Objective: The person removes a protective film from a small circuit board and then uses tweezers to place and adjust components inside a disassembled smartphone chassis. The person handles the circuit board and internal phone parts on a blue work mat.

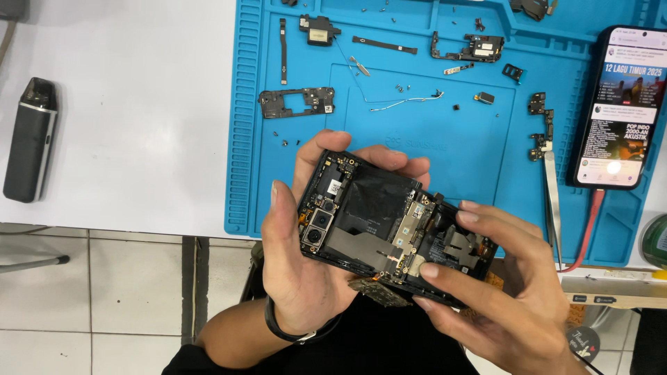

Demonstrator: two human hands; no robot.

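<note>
An opened smartphone with its back cover off shows black shielding, camera modules at its left end and gold connectors near the middle. My left hand grips its camera end, thumb on the near edge and fingers wrapped behind. My right hand holds the other end, with its index fingertip pressing on a gold flex connector at the phone's near edge. A small circuit board pokes out below the phone. A black band circles my left wrist.
A blue silicone repair mat carries several removed parts: a black bracket, flex strips, tiny screws and a thin white cable. A lit phone with a red cable lies at right beside metal tweezers. A dark pod-shaped device rests at left.
</note>
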